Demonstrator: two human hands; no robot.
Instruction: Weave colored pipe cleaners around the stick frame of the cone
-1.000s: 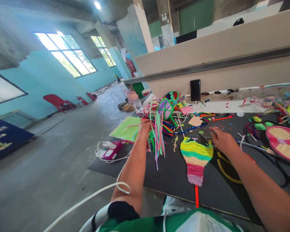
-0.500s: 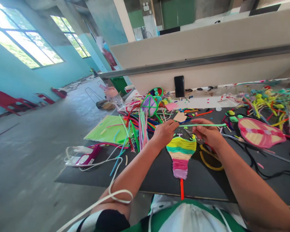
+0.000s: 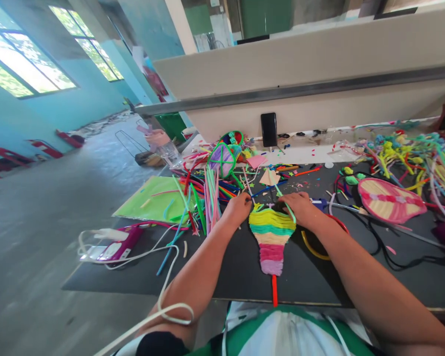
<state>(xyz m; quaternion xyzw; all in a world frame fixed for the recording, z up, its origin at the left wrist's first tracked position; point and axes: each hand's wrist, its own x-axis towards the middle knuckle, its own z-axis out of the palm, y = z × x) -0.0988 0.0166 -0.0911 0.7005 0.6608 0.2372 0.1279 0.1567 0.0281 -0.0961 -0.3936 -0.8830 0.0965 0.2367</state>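
A striped piece of pipe cleaners (image 3: 272, 232), yellow, teal, cream, pink and lilac, lies on the dark table with a red stem (image 3: 275, 290) at its near end. My left hand (image 3: 239, 208) is closed near its upper left corner; what its fingers hold is too small to make out. At the upper right corner, my right hand (image 3: 299, 207) has its fingers closed on a light green pipe cleaner (image 3: 289, 211), whose length runs steeply past the yellow edge.
Bundled pipe cleaners (image 3: 212, 198) and a green sheet (image 3: 152, 200) lie left, near a purple power bank (image 3: 122, 243) with a white cable. A phone (image 3: 269, 129) leans against the back panel. Right are a pink oval piece (image 3: 391, 200), black cords and a colourful heap (image 3: 404, 155).
The light green pipe cleaner has turned from level between both hands to steep at my right hand. Both hands have lowered towards the striped piece's top corners. The view has shifted slightly right.
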